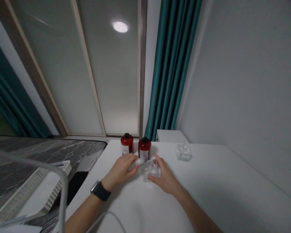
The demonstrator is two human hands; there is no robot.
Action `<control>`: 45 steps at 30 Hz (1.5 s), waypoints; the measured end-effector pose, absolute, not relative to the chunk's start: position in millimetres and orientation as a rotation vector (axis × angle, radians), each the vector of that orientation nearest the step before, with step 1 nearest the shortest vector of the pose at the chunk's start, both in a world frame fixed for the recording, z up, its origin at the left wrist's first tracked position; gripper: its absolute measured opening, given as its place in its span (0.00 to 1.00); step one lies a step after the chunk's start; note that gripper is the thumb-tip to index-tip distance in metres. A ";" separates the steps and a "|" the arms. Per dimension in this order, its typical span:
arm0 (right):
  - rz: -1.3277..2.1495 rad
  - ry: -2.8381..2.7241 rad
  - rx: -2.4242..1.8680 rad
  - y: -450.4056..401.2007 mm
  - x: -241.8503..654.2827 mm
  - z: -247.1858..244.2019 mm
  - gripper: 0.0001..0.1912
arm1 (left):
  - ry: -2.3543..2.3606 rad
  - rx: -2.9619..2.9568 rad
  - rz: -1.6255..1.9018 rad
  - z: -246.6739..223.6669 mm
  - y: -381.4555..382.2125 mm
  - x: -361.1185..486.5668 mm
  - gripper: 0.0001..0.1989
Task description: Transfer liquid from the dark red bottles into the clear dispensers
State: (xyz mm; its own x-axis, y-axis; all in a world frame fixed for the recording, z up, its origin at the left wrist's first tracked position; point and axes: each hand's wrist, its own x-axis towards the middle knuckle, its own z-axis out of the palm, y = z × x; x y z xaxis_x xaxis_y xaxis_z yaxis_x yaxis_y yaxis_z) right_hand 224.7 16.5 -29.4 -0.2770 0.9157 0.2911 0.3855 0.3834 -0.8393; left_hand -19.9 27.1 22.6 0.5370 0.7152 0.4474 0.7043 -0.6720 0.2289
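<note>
Two red bottles with black caps and white labels stand upright near the far left of the white table, one red bottle (pixel 127 144) left of the other red bottle (pixel 144 149). Just in front of them, my left hand (pixel 123 167), with a watch on its wrist, pinches a small whitish translucent piece (pixel 135 163). My right hand (pixel 163 174) has its thumb and fingers around a clear plastic item (pixel 151 170), which rests at the table surface. The exact shape of that item is hard to make out.
Crumpled clear plastic (pixel 183 152) lies at the back right of the white table (pixel 208 181). Behind the table stands a white cabinet (pixel 169 136). A white basket (pixel 31 191) is at the lower left, near a curved grey tube (pixel 63 194). A pale cable (pixel 111 213) lies in front.
</note>
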 end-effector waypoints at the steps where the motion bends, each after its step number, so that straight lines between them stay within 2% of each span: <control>1: 0.831 -1.854 -1.125 15.7 222.9 -29.8 0.50 | 1.224 2.776 0.872 21.0 24.7 -15.5 0.09; 6: 0.761 -1.905 -1.081 11.6 217.2 -30.6 0.47 | 1.088 2.873 1.055 12.9 17.2 -0.5 0.11; 12: 0.597 -1.818 -1.028 7.8 214.5 -22.1 0.17 | 1.000 2.889 1.254 9.3 14.9 6.6 0.11; 16: 0.479 -1.778 -0.876 7.2 209.5 -16.2 0.09 | 0.986 2.918 1.338 8.2 13.5 10.7 0.12; 23: 0.392 -1.680 -0.821 4.2 202.0 -11.6 0.07 | 1.004 2.768 1.414 5.5 8.0 19.4 0.16; 27: 0.447 -1.610 -0.876 7.0 213.0 -8.4 0.10 | 1.071 2.543 1.387 10.1 8.4 17.2 0.29; 35: 0.523 -1.456 -0.902 15.9 237.8 -8.2 0.11 | 1.106 2.432 0.918 -2.2 20.5 5.0 0.40; 39: 0.432 -1.488 -0.905 14.5 238.4 -6.2 0.11 | 1.137 2.386 0.786 -9.2 22.2 5.0 0.38; 45: 0.313 -1.620 -0.907 7.6 236.6 3.6 0.15 | 1.148 2.368 0.808 -8.1 17.9 9.7 0.37</control>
State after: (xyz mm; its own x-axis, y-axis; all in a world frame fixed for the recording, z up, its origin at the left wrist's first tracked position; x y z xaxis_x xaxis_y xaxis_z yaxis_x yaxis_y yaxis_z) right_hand 236.6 7.6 3.6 -0.0038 0.6998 0.7143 0.3838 0.6606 -0.6452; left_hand 9.7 17.9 -8.1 0.4991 0.8021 0.3279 0.5797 -0.5903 0.5617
